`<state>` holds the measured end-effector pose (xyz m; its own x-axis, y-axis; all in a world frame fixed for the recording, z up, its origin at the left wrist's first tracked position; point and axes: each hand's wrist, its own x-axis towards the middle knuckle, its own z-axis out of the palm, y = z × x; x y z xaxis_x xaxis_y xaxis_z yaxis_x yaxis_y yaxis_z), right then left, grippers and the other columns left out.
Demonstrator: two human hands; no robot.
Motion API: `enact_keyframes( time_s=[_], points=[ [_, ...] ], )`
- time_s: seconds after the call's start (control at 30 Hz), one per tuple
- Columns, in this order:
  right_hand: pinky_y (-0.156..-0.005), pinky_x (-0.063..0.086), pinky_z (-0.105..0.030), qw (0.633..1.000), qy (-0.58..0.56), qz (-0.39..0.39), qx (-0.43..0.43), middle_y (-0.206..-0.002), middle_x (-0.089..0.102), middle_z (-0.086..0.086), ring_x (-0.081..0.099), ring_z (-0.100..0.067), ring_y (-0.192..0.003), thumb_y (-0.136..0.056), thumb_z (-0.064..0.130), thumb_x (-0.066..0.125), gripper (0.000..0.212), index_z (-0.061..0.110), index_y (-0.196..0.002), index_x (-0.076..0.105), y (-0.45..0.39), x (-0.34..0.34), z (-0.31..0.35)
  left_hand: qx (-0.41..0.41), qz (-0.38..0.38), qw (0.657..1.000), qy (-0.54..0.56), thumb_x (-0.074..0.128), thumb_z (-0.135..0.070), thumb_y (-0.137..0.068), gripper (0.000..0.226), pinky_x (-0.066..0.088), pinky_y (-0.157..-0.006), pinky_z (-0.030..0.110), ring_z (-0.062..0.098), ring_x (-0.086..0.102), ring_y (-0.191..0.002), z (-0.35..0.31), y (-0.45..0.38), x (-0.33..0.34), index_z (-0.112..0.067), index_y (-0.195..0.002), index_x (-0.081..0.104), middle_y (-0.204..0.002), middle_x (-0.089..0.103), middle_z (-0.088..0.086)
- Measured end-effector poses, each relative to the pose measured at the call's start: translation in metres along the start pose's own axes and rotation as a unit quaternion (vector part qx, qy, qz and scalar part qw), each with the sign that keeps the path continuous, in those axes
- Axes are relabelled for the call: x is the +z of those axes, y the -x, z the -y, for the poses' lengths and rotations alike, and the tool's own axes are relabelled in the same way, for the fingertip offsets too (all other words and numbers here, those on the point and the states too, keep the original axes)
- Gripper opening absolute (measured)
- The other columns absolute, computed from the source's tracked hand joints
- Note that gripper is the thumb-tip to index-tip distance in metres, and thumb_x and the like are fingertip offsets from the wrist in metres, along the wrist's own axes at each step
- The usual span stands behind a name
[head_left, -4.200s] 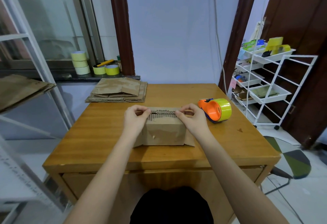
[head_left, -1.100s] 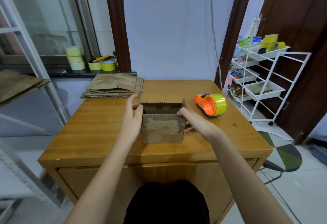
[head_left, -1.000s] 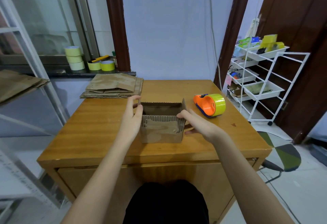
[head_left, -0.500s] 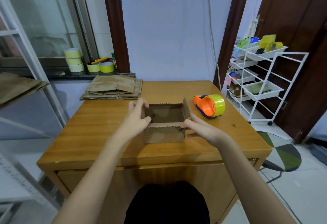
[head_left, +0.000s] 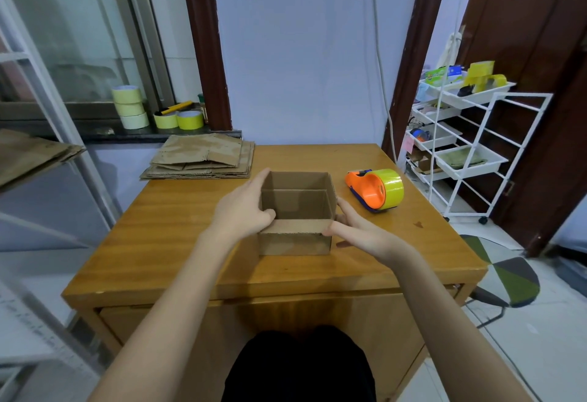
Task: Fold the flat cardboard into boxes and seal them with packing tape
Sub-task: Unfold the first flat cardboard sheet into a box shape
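A small brown cardboard box stands open-topped in the middle of the wooden table. Its near flap is folded inward and lies low across the opening. My left hand grips the box's left wall, thumb hooked over the near left corner and fingers along the outside. My right hand rests against the right wall, its thumb pressing the near right corner of the flap. An orange tape dispenser with a yellow-green roll lies on the table to the right of the box, apart from both hands.
A stack of flat cardboard lies at the table's far left corner. Several tape rolls sit on the window sill behind. A white wire trolley stands to the right of the table, and more flat cardboard rests on a shelf at the left.
The box has been opened up into a square shape. The near flap, upright a second ago, has been pushed down inward, and my left thumb has moved onto the near left corner.
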<state>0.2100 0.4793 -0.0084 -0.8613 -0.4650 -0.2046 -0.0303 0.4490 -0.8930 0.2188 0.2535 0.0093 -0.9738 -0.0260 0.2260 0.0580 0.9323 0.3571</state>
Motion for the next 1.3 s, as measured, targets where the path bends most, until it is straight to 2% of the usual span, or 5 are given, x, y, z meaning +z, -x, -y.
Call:
enact_keyframes(
  time_s=[0.37, 0.67, 0.83, 1.0, 1.3],
  points=[
    [-0.067, 0.043, -0.002, 0.999, -0.002, 0.026, -0.032, -0.132, 0.042, 0.01, 0.048, 0.006, -0.103, -0.093, 0.016, 0.058, 0.079, 0.034, -0.15, 0.007, -0.003, 0.0, -0.007, 0.079, 0.02, 0.991, 0.106, 0.036, -0.03, -0.102, 0.053, 0.014, -0.116, 0.032, 0.01, 0.013, -0.144, 0.011, 0.014, 0.032, -0.018, -0.151, 0.021, -0.158, 0.016, -0.005],
    [-0.076, 0.042, -0.005, 0.998, 0.013, -0.036, -0.059, -0.145, 0.036, 0.003, 0.052, 0.009, -0.1, -0.095, 0.021, 0.055, 0.071, 0.032, -0.152, 0.013, -0.002, 0.006, -0.007, 0.091, 0.054, 0.992, 0.069, 0.023, -0.044, -0.101, 0.057, 0.0, -0.114, 0.024, 0.0, -0.004, -0.143, 0.018, 0.008, 0.037, -0.022, -0.153, 0.011, -0.159, 0.0, -0.01],
    [-0.116, 0.017, -0.026, 0.971, 0.117, -0.144, -0.149, -0.158, 0.013, 0.013, 0.015, 0.002, -0.14, -0.098, 0.032, 0.05, 0.058, 0.024, -0.15, 0.026, -0.002, 0.016, -0.007, 0.093, 0.053, 0.992, 0.074, 0.025, -0.042, -0.102, 0.055, 0.002, -0.115, 0.026, 0.0, -0.003, -0.143, 0.02, 0.007, 0.038, -0.022, -0.152, 0.013, -0.159, 0.003, -0.01],
    [-0.115, 0.003, -0.018, 0.955, 0.216, -0.113, -0.169, -0.157, 0.021, 0.008, 0.005, 0.008, -0.137, -0.098, 0.036, 0.048, 0.058, 0.015, -0.149, 0.031, -0.011, 0.025, -0.006, 0.097, 0.046, 0.99, 0.094, 0.028, -0.039, -0.103, 0.054, 0.001, -0.114, 0.023, -0.003, -0.002, -0.141, 0.02, 0.006, 0.041, -0.021, -0.152, 0.017, -0.159, 0.007, -0.009],
    [-0.117, 0.02, -0.031, 0.917, 0.334, -0.099, -0.193, -0.154, 0.03, 0.009, 0.013, 0.0, -0.142, -0.085, 0.055, 0.06, 0.072, 0.021, -0.144, 0.041, -0.014, 0.008, -0.011, 0.072, 0.04, 0.971, 0.223, 0.026, -0.043, -0.1, 0.053, 0.002, -0.116, 0.025, -0.008, 0.003, -0.138, 0.021, 0.005, 0.046, -0.021, -0.149, 0.029, -0.157, 0.016, -0.013]
  ],
)
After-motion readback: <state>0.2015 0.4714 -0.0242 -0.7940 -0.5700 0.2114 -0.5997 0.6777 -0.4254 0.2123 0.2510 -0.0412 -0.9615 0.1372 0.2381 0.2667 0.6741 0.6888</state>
